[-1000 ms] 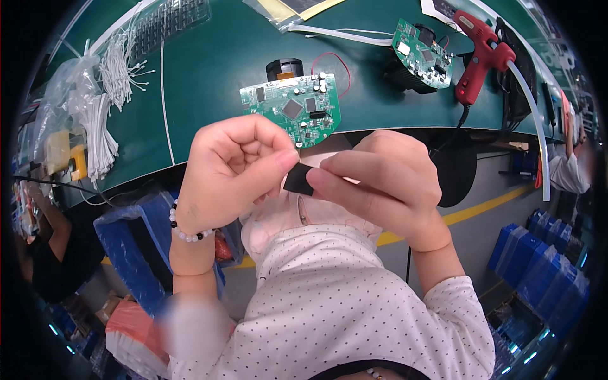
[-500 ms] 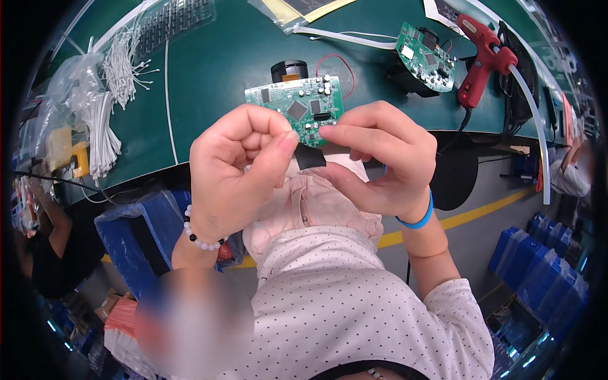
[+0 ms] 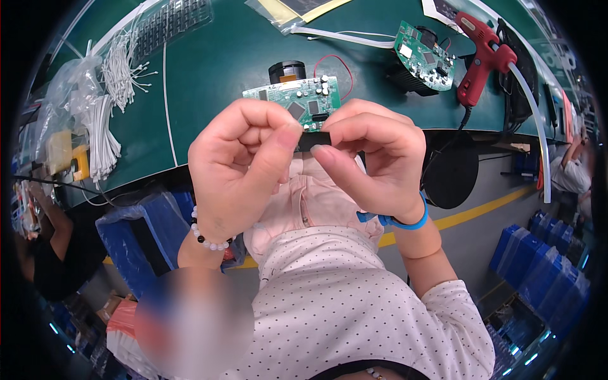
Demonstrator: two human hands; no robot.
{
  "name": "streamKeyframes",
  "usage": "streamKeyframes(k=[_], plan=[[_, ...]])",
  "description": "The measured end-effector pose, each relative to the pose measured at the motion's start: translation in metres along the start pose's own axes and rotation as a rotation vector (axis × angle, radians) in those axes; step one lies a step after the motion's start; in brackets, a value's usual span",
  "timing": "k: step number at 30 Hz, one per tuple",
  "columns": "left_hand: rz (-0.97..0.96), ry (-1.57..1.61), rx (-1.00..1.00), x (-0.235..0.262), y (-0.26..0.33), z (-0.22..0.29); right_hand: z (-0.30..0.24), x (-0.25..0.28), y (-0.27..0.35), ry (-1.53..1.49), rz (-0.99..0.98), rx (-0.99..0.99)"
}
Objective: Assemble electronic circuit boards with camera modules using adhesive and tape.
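Both my hands meet in front of a green circuit board (image 3: 326,92) at the bench's near edge. A short black strip (image 3: 308,142), of tape or foam, stretches between my fingertips. My left hand (image 3: 237,161) pinches its left end between thumb and curled index finger. At the other end, my right hand (image 3: 383,155) closes thumb and fingers on the strip. My fingers hide the board's lower edge, and I cannot tell whether the strip touches it. Behind the board sits a black round lens-like part (image 3: 287,71), with a thin red wire (image 3: 345,68) looping beside it.
A second green board (image 3: 424,57) on a black finned block stands back right, beside a red glue gun (image 3: 478,54) with a glue stick. White cable ties (image 3: 123,69) and a plastic bag (image 3: 63,107) lie left. A co-worker's arm (image 3: 58,228) shows far left; a black round stool (image 3: 451,174) stands right.
The black strip has risen slightly and now covers the board's lower part. My right hand has shifted left and closed its fingers more, with thumb nearer the strip.
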State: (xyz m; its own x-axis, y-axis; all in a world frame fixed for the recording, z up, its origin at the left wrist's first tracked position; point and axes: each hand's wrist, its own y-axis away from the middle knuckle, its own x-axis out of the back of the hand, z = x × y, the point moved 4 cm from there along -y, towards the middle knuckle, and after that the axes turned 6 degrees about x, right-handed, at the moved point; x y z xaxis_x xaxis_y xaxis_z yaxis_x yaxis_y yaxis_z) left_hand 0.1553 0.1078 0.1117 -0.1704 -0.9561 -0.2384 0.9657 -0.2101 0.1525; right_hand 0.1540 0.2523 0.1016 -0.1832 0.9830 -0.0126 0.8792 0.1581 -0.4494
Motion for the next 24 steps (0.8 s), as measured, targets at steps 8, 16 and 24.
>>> streamKeyframes(k=[8, 16, 24], plan=[[0.246, -0.524, -0.585, 0.017, -0.009, 0.019, 0.000, -0.001, 0.001, 0.002, 0.001, -0.054], [0.022, -0.800, -0.540, 0.007, -0.010, 0.016, 0.003, -0.003, -0.003, 0.125, -0.014, -0.012], [0.286, -0.658, -0.747, 0.023, -0.023, 0.010, 0.006, 0.023, -0.010, 0.635, 0.027, -0.007]])
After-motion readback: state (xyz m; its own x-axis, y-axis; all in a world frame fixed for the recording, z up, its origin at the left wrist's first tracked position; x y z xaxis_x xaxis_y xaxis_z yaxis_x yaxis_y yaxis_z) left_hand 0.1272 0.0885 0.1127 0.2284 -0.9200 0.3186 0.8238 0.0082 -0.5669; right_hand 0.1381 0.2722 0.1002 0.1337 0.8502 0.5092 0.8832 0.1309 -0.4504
